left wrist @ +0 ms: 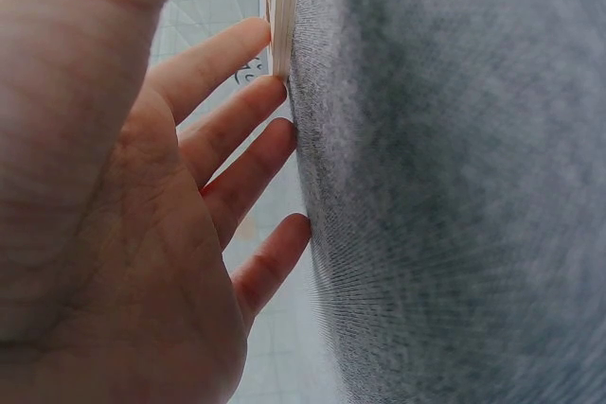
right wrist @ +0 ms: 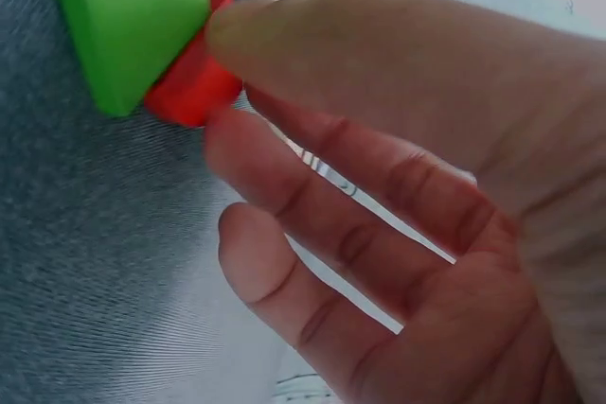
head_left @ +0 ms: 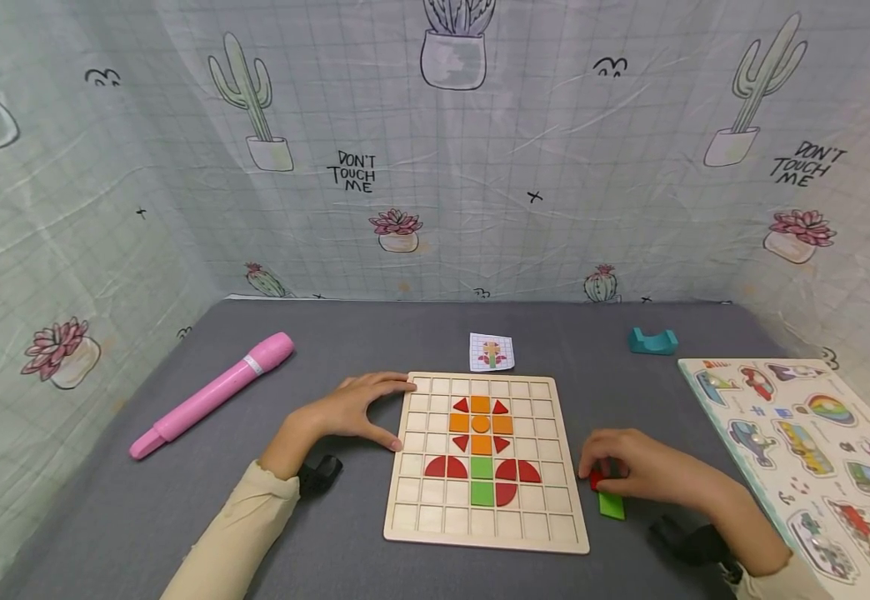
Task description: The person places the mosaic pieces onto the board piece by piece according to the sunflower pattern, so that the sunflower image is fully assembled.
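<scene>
Backdrop cloth (head_left: 435,167) reads "DON'T TOUCH ME" twice.

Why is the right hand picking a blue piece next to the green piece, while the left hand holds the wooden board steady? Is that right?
Not quite: the piece is red, not blue. In the right wrist view the right hand pinches a red piece lying against the green piece. The rest holds: in the head view the left hand rests against the edge of the wooden board.
</scene>
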Available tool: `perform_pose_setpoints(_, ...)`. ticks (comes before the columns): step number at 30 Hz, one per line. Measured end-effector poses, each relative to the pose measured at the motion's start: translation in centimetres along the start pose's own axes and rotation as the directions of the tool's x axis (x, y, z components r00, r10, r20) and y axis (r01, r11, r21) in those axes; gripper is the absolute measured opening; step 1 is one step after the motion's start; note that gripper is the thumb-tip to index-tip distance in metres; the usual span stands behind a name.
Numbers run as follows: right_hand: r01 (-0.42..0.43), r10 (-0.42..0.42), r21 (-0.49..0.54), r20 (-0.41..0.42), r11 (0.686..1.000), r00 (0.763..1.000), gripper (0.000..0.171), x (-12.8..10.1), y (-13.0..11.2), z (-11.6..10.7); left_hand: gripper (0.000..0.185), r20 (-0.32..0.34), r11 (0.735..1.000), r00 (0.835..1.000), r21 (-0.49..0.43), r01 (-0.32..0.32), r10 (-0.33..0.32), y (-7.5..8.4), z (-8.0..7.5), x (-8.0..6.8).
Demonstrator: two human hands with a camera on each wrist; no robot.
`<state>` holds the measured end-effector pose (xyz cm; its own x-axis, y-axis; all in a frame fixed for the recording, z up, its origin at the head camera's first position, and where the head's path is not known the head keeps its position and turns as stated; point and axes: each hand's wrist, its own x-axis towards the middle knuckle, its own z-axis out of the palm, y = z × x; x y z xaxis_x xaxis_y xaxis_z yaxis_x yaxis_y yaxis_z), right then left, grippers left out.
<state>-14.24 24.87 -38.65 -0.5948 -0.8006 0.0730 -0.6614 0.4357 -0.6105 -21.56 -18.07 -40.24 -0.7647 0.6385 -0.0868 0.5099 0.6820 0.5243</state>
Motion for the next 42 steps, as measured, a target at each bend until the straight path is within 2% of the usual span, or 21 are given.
perform_pose_setpoints(8, -0.005, 0.005, -0.004, -0.03, 1.0, 1.0, 0.011, -0.09, 0.7, 0.19, 0.085, -0.008, 1.0, 1.0, -0.002, -0.003, 0.003, 0.02, -0.01, -0.05)
perform_pose_setpoints(14, -0.092, 0.09, -0.05, -0.054, 0.994, 0.995, 0.008, 0.12, 0.81, 0.45, 0.085, -0.005, 1.0, 1.0, -0.004, -0.005, 0.005, 0.0, 0.03, 0.0)
perform_pose_setpoints(20, -0.104, 0.103, -0.03, -0.016, 0.994, 0.995, 0.019, -0.01, 0.93, 0.23, 0.086, -0.001, 1.0, 1.0, -0.004, -0.002, 0.002, -0.13, 0.07, 0.03)
perform_pose_setpoints(27, -0.064, 0.064, -0.011, -0.022, 0.998, 0.998, 0.018, -0.05, 1.0, 0.17, 0.086, -0.001, 1.0, 1.0, 0.002, -0.003, 0.003, -0.17, 0.04, 0.08)
perform_pose_setpoints(32, -0.075, 0.074, -0.022, -0.031, 0.997, 0.997, 0.022, 0.14, 0.81, 0.17, 0.086, -0.001, 1.0, 1.0, 0.003, -0.003, 0.003, -0.08, -0.03, 0.08)
perform_pose_setpoints(38, -0.004, 0.003, -0.015, -0.041, 1.0, 0.999, 0.021, 0.15, 1.0, 0.29, 0.085, -0.002, 1.0, 1.0, 0.01, -0.007, 0.007, -0.01, -0.03, 0.07)
perform_pose_setpoints(42, 0.0, -0.001, -0.003, -0.023, 1.0, 1.0, 0.02, 0.22, 0.99, 0.33, 0.086, -0.001, 1.0, 1.0, 0.009, -0.006, 0.006, -0.11, 0.04, 0.11)
